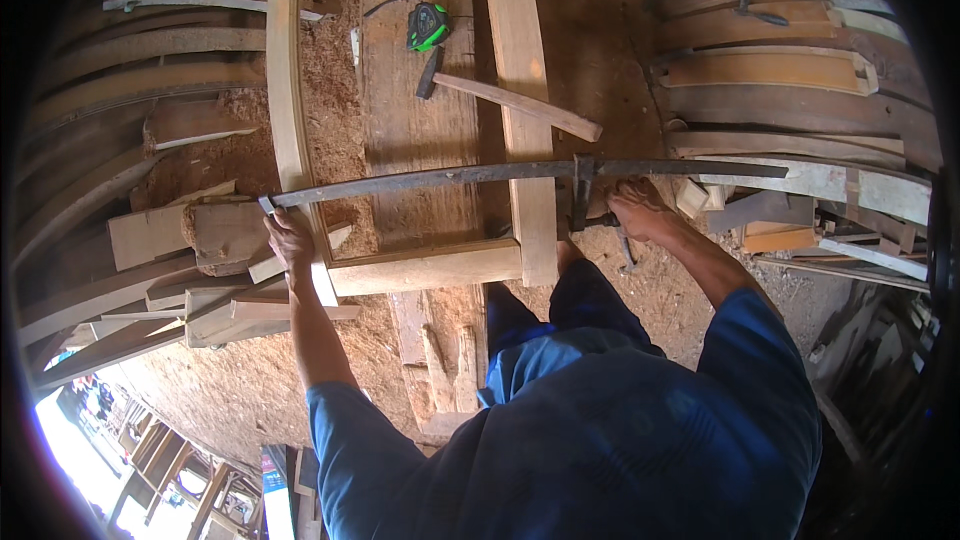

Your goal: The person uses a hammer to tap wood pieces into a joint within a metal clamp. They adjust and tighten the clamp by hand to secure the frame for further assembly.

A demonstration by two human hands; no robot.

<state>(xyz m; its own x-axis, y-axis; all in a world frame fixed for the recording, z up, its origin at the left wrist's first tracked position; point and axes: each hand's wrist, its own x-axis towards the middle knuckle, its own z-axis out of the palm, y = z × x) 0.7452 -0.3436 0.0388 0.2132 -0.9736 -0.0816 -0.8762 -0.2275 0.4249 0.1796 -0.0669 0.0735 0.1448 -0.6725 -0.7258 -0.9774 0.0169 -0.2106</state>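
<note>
Clamp [520,173], a long dark bar, lay across the wooden frame [525,90] on the worktop; left hand [288,237] closed its grip on the bar's end, right hand [640,212] wrapped the sliding jaw. Clamping seemed underway. Tightening would probably need the jaw snug against the rail.

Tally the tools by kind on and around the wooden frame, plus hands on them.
Long metal bar clamp: 1
Green tape measure: 1
Hammer with wooden handle: 1
Hands on the clamp: 2, left hand at its end, right hand by the sliding jaw
Total: 3 tools, 2 hands
</note>
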